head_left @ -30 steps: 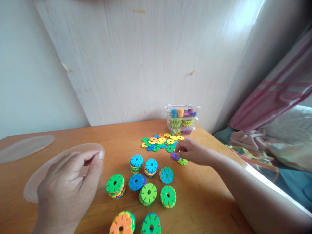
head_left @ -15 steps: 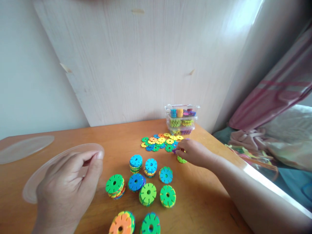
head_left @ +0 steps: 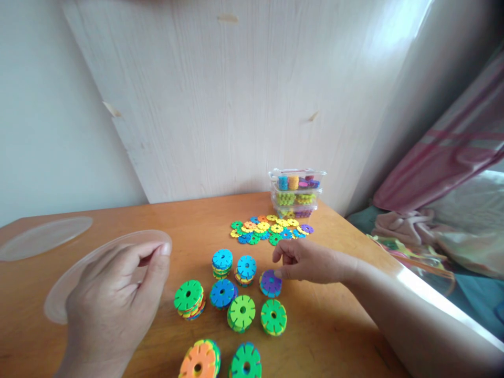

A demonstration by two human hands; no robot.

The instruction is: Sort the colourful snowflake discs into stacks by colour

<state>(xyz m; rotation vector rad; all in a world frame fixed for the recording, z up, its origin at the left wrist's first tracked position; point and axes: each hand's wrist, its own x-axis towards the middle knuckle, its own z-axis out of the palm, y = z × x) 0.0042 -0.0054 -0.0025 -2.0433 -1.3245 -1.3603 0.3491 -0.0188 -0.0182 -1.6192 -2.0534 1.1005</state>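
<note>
My right hand (head_left: 305,261) reaches over the orange wooden table (head_left: 338,325), thumb and forefinger pinched on a purple slotted disc (head_left: 271,282) that lies on top of a small stack. Round it stand several short stacks of coloured discs, topped blue (head_left: 222,260) or green (head_left: 273,316). An orange-topped stack (head_left: 199,360) is at the near edge. My left hand (head_left: 114,299) hovers loosely curled over a clear plastic lid (head_left: 79,273), with nothing visible between its fingers.
Loose discs (head_left: 268,230) lie scattered at the back of the table. Behind them clear boxes (head_left: 297,191) of discs are stacked. A second clear lid (head_left: 45,237) lies far left. A pale board (head_left: 236,105) leans on the wall. Bedding (head_left: 452,226) lies beyond the right edge.
My right hand picked a purple disc from beside the loose pile and brought it toward me onto the stack that had a blue top. My left hand stayed put.
</note>
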